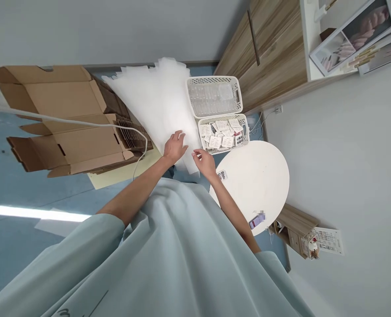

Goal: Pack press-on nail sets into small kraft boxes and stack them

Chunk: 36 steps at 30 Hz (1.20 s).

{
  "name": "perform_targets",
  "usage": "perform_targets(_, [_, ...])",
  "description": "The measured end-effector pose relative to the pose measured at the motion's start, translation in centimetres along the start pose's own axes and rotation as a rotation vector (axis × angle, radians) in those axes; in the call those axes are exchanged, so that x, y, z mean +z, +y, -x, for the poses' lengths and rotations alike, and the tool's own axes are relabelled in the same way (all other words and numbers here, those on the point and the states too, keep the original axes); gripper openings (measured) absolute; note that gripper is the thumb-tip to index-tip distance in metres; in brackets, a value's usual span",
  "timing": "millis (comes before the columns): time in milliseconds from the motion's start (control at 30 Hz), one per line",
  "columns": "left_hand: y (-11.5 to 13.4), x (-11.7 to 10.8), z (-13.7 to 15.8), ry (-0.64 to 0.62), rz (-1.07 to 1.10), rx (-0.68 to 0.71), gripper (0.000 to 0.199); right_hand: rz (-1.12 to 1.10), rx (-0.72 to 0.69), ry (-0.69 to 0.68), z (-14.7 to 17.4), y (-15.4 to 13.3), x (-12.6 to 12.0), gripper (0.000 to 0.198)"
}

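Note:
A fanned stack of thin white translucent packing sheets, foam or plastic, lies in front of me. My left hand rests on its near part, palm down, with bent fingers apart. At the right edge of the stack, my right hand has its thumb and forefinger drawn together. Whether a sheet edge is between those fingertips is too small to tell. Just beyond the right hand stands a white basket of small printed white cards or packets. A second white basket behind it holds clear plastic cases.
Flattened brown cardboard boxes are stacked at left, with a white cable across them. A round white table at right carries a phone and a small packet. A wooden cabinet stands behind.

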<state>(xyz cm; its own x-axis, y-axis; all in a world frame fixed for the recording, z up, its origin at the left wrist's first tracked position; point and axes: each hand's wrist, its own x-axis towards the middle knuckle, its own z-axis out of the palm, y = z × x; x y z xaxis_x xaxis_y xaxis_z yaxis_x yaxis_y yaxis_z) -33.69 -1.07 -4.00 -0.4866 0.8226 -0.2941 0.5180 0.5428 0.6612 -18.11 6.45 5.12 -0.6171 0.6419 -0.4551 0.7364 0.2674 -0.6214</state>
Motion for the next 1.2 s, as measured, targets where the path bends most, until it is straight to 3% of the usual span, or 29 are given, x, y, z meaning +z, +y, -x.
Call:
perform_targets(200, [-0.8,0.1,-0.2,0.004,-0.022,0.022,0.036,0.026,0.051,0.008,0.2,-0.3,-0.2,0.022])
perform_targets(367, [-0.7,-0.8,1.2,0.055,-0.001,0.078,0.034,0.053,0.011,0.064,-0.5,-0.2,-0.1,0.028])
perform_targets(600, [2.8,-3.4,5.0,0.142,0.064,0.163,0.030,-0.021,-0.080,0.203,-1.8,-1.7,-0.9,0.054])
perform_targets(700, [5.1,-4.0,6.5,0.152,0.102,0.221,0.025,-0.074,-0.060,0.240,-1.1,-2.0,-1.6,0.051])
perform_targets(833, [8.5,-4.3,8.5,0.142,0.151,0.305,0.024,-0.175,-0.051,0.294,1.7,-1.3,-3.4,0.036])
perform_targets(967, [12.4,-4.0,10.6,0.104,0.272,0.339,0.026,-0.340,-0.040,0.429,6.6,0.8,-5.8,0.037])
perform_targets(1133, [16.5,-1.1,11.2,0.067,0.575,0.131,0.065,-0.553,0.071,0.608,13.2,5.3,-7.9,0.045])
perform_targets(1200, [18.0,0.8,10.8,-0.073,0.735,0.011,0.071,-0.615,0.090,0.681,15.7,7.5,-8.1,0.047])
